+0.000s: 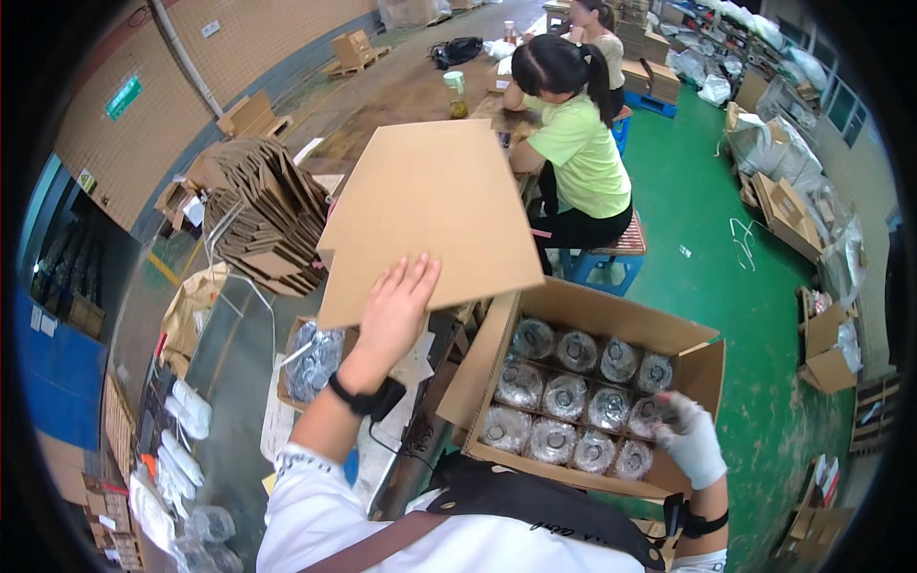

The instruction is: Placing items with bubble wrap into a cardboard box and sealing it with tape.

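A flat brown cardboard sheet is raised at a tilt in front of me. My left hand is on its near edge, fingers lying over the upper face and the thumb out of sight. Below it to the right stands an open cardboard carton, flaps folded out. Round items wrapped in clear plastic fill it in rows, split by thin dividers. Over the carton's right side is my right hand, in a white glove with bare fingertips. Its fingers are bent and apart, close to a wrapped item in the right column.
A stack of folded cardboard stands at the left, beyond a small box of plastic-wrapped things. Ahead, a person in a light green shirt sits on a stool at a brown table. Another person sits farther back.
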`<state>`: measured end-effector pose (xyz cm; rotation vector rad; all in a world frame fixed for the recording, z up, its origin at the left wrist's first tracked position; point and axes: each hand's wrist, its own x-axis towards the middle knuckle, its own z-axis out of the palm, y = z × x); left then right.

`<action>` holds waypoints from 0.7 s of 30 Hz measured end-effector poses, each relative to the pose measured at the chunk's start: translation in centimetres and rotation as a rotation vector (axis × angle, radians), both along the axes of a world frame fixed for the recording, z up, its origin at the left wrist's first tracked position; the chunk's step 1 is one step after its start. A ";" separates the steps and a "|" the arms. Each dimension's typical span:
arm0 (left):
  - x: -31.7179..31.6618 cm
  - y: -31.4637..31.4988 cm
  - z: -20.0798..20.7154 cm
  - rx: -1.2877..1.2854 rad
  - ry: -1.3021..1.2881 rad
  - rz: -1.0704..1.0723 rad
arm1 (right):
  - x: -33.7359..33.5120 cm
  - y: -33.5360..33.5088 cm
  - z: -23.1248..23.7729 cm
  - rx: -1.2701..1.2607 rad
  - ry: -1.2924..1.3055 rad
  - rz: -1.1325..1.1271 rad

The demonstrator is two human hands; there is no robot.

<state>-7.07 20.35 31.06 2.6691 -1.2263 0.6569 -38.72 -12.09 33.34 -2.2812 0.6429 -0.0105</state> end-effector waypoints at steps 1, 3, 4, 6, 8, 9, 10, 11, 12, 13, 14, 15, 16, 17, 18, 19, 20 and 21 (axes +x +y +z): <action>-1.6 0.8 3.1 -0.083 0.029 -0.108 | -0.3 0.6 0.8 0.142 -0.118 -0.132; -4.2 2.2 8.5 -0.167 0.061 -0.213 | 0.3 2.1 4.0 -0.133 -0.449 -0.170; -5.3 2.4 11.0 -0.201 0.198 -0.415 | 0.9 3.4 6.5 -0.284 -0.604 -0.218; -5.8 2.4 12.4 -0.249 0.310 -0.583 | 1.1 3.7 9.1 -0.483 -0.802 -0.163; -5.1 0.9 11.7 -0.275 0.570 -1.077 | 0.8 4.1 13.5 -1.073 -0.611 0.130; -4.7 0.3 10.8 -0.298 0.676 -1.117 | -1.9 3.2 13.5 -0.869 -0.363 0.115; -4.3 -1.1 9.9 -0.309 0.793 -1.191 | -2.8 3.3 14.8 -0.765 -0.411 0.206; -4.1 -1.8 8.8 -0.441 0.692 -1.183 | -3.3 3.2 14.9 -0.665 -0.300 0.166; -3.5 -1.8 7.6 -0.499 0.693 -1.056 | -3.8 3.0 14.7 -0.561 -0.185 0.124; -3.0 -2.2 5.9 -0.562 0.709 -0.861 | -4.4 2.4 13.7 -0.322 -0.153 -0.070; -2.8 -2.1 4.0 -0.605 0.737 -0.675 | -4.4 2.5 12.9 -0.539 -0.157 -0.022; -2.4 -1.3 2.2 -0.590 0.880 -0.563 | -3.5 3.4 13.4 -0.779 -0.121 0.099; -1.8 -0.5 0.5 -0.564 1.008 -0.449 | -2.3 3.3 12.8 -0.700 -0.025 0.119; -1.8 0.2 -1.0 -0.584 1.161 -0.456 | -1.3 2.9 10.8 -0.823 0.013 0.132; -1.9 0.8 -2.5 -0.605 1.302 -0.442 | 0.2 3.4 8.2 -0.648 -0.055 0.052; -2.0 0.9 -4.6 -0.588 1.327 -0.466 | 1.3 4.2 5.3 -0.452 -0.100 -0.044; -2.2 0.8 -7.1 -0.632 1.404 -0.450 | 1.6 3.8 1.5 -0.851 -0.043 0.121; -2.5 0.6 -9.2 -0.676 1.476 -0.420 | 2.1 4.2 -1.7 -0.947 0.064 0.196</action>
